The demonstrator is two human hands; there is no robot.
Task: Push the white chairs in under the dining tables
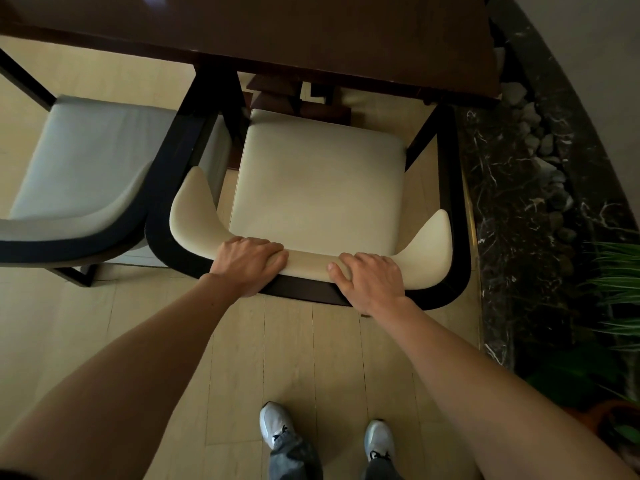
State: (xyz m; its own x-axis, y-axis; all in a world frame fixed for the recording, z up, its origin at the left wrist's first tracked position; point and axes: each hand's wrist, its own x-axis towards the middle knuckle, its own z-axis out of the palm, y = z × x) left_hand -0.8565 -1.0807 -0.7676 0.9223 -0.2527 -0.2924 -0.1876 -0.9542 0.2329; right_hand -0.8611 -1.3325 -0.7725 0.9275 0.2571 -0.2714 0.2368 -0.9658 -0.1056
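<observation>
looking down, my left hand (247,259) and right hand (369,277) are both curled closed over the curved back of the white chair (317,178). its seat sits mostly out from the dark table (311,32), front edge just under the rim. best pushed evenly and straight, i think, so it doesn't swing. a second chair (86,161) sits touching or nearly touching on the left; a marble ledge (512,202) runs close on the right. open floor (311,358) behind.

Both my hands grip the curved backrest of the white chair (318,174) at six o'clock: my left hand (247,263) and my right hand (370,277) curl over its top. The seat's front edge sits just under the dark dining table (277,29) at twelve. A second chair (86,161) stands at nine.
</observation>
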